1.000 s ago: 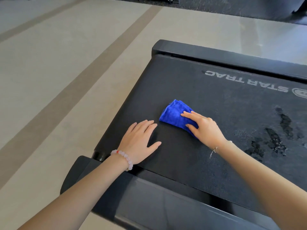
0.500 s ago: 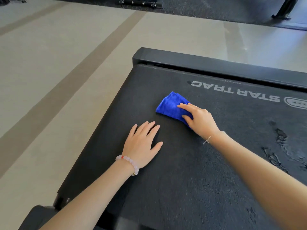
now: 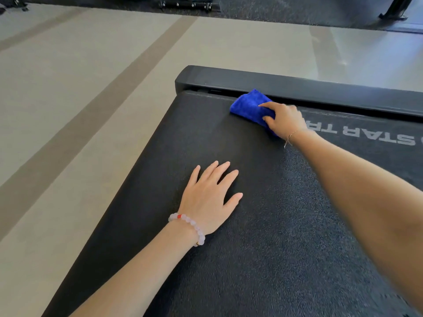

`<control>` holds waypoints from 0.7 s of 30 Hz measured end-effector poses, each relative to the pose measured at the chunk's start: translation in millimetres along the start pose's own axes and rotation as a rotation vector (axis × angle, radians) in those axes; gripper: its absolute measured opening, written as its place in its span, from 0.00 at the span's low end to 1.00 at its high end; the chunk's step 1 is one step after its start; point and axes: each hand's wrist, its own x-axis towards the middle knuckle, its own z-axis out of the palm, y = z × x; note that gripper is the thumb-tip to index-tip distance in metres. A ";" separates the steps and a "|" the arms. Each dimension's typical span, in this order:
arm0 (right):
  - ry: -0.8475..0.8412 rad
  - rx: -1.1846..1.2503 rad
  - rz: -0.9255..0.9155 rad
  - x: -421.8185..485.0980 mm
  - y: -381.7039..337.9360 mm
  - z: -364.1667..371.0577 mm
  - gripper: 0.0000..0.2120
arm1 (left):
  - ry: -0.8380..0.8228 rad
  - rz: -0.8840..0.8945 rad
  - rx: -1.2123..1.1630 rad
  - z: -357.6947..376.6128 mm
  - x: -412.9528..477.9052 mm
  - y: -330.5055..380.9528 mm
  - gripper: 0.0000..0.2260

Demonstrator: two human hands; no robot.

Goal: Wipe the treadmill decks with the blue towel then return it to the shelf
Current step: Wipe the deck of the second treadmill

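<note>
A folded blue towel (image 3: 248,106) lies on the black treadmill belt (image 3: 263,225), at its far end against the dark end rail (image 3: 320,91). My right hand (image 3: 283,120) grips the towel from the right, index finger on top and thumb at its near edge, pressing it onto the belt. My left hand (image 3: 209,197) rests flat on the belt nearer to me, fingers spread, with a pale bead bracelet on the wrist. White "STAR TRAC" lettering (image 3: 366,136) shows on the belt to the right of the towel.
Beige floor (image 3: 80,110) with a darker stripe runs along the treadmill's left side. A dark rubber mat with black equipment feet (image 3: 187,5) lies at the far top. Another machine's base (image 3: 393,12) stands at the top right.
My right hand has pushed the towel away from me, from mid-belt up to the end rail. The camera has moved forward along the deck. My left hand stays flat on the belt.
</note>
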 end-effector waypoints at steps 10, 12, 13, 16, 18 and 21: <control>0.046 -0.015 0.088 12.2 34.0 -13.6 0.20 | -0.060 -0.005 0.007 -3.0 -4.9 -4.4 0.27; 0.048 -0.011 0.088 9.3 35.5 -12.8 0.20 | -0.070 -0.007 0.016 -4.8 -4.6 -3.7 0.26; 0.054 -0.005 0.084 7.0 35.5 -12.4 0.20 | -0.071 -0.011 0.019 -5.7 -4.2 -3.3 0.26; 0.049 -0.004 0.069 -3.0 34.9 -14.2 0.20 | -0.094 -0.029 0.025 -6.6 -2.3 -0.9 0.26; 0.035 -0.007 0.073 -13.7 35.2 -16.7 0.20 | -0.113 -0.038 0.033 -6.0 -2.6 0.6 0.27; 0.020 -0.007 0.082 -35.4 35.6 -20.3 0.19 | -0.154 -0.046 0.052 -6.7 -3.9 2.9 0.28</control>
